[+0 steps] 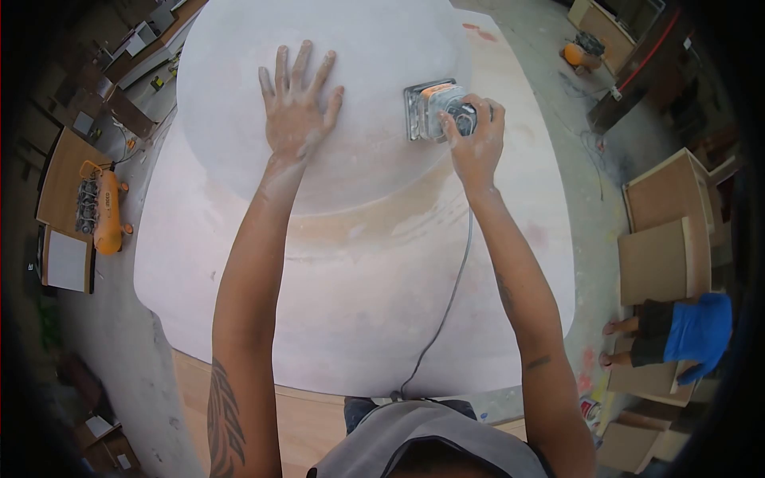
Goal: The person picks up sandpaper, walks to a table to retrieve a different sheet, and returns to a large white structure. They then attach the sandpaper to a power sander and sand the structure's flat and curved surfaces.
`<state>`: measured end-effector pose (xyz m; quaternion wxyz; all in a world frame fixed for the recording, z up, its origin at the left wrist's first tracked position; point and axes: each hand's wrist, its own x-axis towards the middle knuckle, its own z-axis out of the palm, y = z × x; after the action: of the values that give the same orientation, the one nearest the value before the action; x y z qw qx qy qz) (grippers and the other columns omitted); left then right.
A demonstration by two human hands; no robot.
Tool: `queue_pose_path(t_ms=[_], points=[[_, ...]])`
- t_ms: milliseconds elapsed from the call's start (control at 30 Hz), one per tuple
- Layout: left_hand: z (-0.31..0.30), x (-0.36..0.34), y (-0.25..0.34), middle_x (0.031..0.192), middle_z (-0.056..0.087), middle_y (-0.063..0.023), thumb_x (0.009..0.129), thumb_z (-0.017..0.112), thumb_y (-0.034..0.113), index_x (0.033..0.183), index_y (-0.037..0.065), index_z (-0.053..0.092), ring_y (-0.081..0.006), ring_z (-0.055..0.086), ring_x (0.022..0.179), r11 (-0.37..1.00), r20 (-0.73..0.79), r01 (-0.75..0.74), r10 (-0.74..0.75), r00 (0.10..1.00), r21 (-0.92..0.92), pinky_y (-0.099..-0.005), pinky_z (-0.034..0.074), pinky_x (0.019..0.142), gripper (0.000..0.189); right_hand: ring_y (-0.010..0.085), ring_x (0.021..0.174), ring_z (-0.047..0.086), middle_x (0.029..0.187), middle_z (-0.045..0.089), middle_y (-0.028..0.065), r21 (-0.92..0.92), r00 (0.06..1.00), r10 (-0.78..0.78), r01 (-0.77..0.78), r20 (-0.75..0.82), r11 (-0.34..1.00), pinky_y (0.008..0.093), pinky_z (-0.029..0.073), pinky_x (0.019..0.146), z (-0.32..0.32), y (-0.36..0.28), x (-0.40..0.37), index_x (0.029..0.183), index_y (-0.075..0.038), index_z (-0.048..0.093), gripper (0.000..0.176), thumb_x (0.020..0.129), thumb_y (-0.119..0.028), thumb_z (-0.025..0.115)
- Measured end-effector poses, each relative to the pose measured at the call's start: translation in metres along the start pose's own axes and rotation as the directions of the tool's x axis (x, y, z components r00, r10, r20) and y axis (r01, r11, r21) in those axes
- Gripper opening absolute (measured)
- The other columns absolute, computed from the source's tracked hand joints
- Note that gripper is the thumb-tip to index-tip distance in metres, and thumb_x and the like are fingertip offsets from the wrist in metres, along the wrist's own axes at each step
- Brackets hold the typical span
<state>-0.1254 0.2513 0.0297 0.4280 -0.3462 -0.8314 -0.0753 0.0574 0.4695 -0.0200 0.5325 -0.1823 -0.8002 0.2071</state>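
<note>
My left hand (299, 111) lies flat with fingers spread on a large round white panel (374, 48), dusty on the back. Holding an electric sander (434, 107), my right hand (478, 139) wraps its fingers round the dark rounded end. The sander's square pad sits on the right part of the round panel, close to its edge. A grey cord (454, 295) runs from near my right wrist down toward my waist. Beneath the round panel is a larger white board (382, 334), with a brownish band along the curved edge.
An orange air compressor (107, 211) stands on the floor at left, and another orange machine (578, 54) is at upper right. A person in a blue shirt (697, 331) is at right beside wooden cabinets (653, 259). A dark post (637, 72) rises at upper right.
</note>
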Motion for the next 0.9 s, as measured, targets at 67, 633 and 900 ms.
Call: queue_pose_path(t_ms=[67,633,900], points=[[-0.004,-0.001,0.001,0.169,0.032,0.0022,0.102,0.056,0.051,0.159,0.037,0.044,-0.0285,0.019,0.159,0.998,0.039,-0.051,0.053,0.998,-0.036,-0.0592,0.014,0.130,0.059,0.0374,0.111,0.058,0.117,0.056,0.0146,0.000,1.000,0.030,-0.030,-0.001,1.000,0.0470,0.052,0.089,0.002,0.014,0.009,0.119,-0.016,0.066,0.041,0.084,-0.028,0.084],[-0.002,-0.009,-0.001,0.143,0.065,-0.0040,0.112,0.035,0.035,0.137,0.014,0.065,-0.0308,0.051,0.143,0.881,-0.152,-0.083,0.012,0.988,-0.466,-0.0501,0.033,0.124,0.045,0.0338,0.108,0.060,0.116,0.058,0.0128,-0.073,0.997,0.061,-0.064,-0.038,0.995,0.0454,0.056,0.080,0.002,-0.054,0.016,0.115,-0.021,0.070,0.031,0.086,-0.029,0.082],[0.000,-0.008,0.003,0.138,0.068,-0.0099,0.113,0.031,0.032,0.134,0.008,0.066,-0.0323,0.055,0.140,0.849,-0.261,-0.073,-0.078,0.962,-0.524,-0.0487,0.037,0.121,0.047,0.0379,0.105,0.058,0.123,0.058,0.0157,-0.096,0.970,-0.223,0.232,0.096,0.968,0.0445,0.057,0.079,0.002,-0.090,-0.006,0.113,-0.025,0.072,0.029,0.085,-0.028,0.081]])
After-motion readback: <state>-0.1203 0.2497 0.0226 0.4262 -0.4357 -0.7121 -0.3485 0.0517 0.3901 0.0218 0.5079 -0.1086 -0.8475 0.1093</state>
